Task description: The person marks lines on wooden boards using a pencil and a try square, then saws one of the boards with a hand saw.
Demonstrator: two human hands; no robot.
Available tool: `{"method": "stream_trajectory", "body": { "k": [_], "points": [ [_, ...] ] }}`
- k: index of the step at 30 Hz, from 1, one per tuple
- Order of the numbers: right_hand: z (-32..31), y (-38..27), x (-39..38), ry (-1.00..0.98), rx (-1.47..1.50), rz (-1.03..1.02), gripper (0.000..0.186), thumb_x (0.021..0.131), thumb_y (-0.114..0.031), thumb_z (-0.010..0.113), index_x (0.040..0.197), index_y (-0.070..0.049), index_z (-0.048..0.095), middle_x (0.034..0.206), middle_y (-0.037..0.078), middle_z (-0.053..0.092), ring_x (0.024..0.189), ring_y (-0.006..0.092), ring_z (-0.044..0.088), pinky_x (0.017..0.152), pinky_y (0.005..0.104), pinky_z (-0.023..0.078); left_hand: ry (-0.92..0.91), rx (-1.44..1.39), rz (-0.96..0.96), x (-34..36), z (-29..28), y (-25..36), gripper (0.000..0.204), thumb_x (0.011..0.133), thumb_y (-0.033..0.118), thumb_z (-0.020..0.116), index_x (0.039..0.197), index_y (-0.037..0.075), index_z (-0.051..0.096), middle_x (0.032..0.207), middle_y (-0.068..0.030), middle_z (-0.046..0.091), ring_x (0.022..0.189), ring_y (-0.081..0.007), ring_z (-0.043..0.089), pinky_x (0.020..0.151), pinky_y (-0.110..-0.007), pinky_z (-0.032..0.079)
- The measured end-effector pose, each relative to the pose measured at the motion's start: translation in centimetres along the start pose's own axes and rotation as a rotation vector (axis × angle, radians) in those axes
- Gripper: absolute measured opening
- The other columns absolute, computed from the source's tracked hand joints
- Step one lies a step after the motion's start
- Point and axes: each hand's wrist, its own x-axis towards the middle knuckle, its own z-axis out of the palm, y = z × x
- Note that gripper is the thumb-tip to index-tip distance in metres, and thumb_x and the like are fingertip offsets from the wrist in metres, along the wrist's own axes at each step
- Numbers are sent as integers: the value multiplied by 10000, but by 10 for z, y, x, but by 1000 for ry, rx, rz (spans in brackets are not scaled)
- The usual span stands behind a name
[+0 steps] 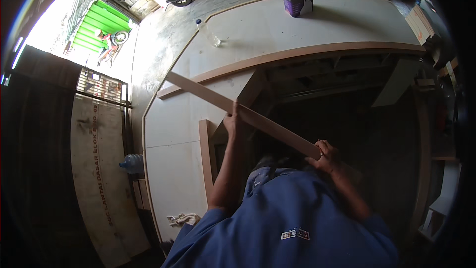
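Gripping a long wooden board [267, 124] at two places: near its middle with the left hand [233, 121], pressing one digit across its face, and at its near right end with the right hand [327, 157], closed round the edges with curled fingers. Cannot tell the wrap of the left fingers underneath. Slanting away from the right hand, forward and leftward, partly over the dark opening [307, 109] inside the curved white table [168, 168], and reaching in view as far as the table's outer left edge. Crossing in view above the left part of a long strip [297, 55]; cannot tell whether touching it. Bounded ahead by that strip, lying along the inner edge of the tabletop, and to the left by a short strip [205, 151], just beside the left forearm. Open to swing between these edges, over the hollow in front of the body. Farther out, well apart from the clear bottle [212, 37] near the outer rim and from the purple-and-dark tin [297, 2] toward the far side. Nearer the left elbow, close to a pale rag [183, 219] on the table. Past the left rim, next to a blue water jug [133, 164].
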Motion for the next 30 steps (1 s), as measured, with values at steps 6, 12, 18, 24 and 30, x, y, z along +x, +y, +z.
{"method": "stream_trajectory", "body": {
  "k": [6,12,18,24,30],
  "points": [
    [1,8,32,134,-64,96,476,657,-312,871,984,-87,609,948,108,640,815,337,687,697,453,584,-186,34,-65,44,74,6,564,900,528,774,978,-26,699,787,-21,608,694,-106,535,598,-294,425],
    [20,32,48,107,-68,236,447,672,-230,824,1003,-65,573,967,150,599,843,365,651,700,480,546,-190,48,-91,185,102,28,539,892,513,786,977,-9,685,762,-33,613,687,-121,567,600,-286,447],
    [37,40,48,57,-45,421,555,666,-190,809,1131,-32,549,1017,192,552,895,408,612,731,503,510,-326,297,44,258,140,24,658,807,529,854,1063,-45,658,934,-117,704,827,-217,677,767,-350,540],
    [53,35,51,127,-108,435,575,676,-195,818,1164,16,600,1073,236,602,940,448,632,774,520,526,-107,733,108,269,161,36,765,748,634,814,1080,-37,659,1078,-200,681,1006,-345,681,909,-438,525],
    [43,32,71,82,-92,523,614,687,-182,826,1217,33,604,1200,282,617,1044,472,642,853,516,549,55,828,257,268,173,38,663,757,598,816,896,-31,658,1002,-150,578,895,-329,628,841,-471,506]
  ]
}}
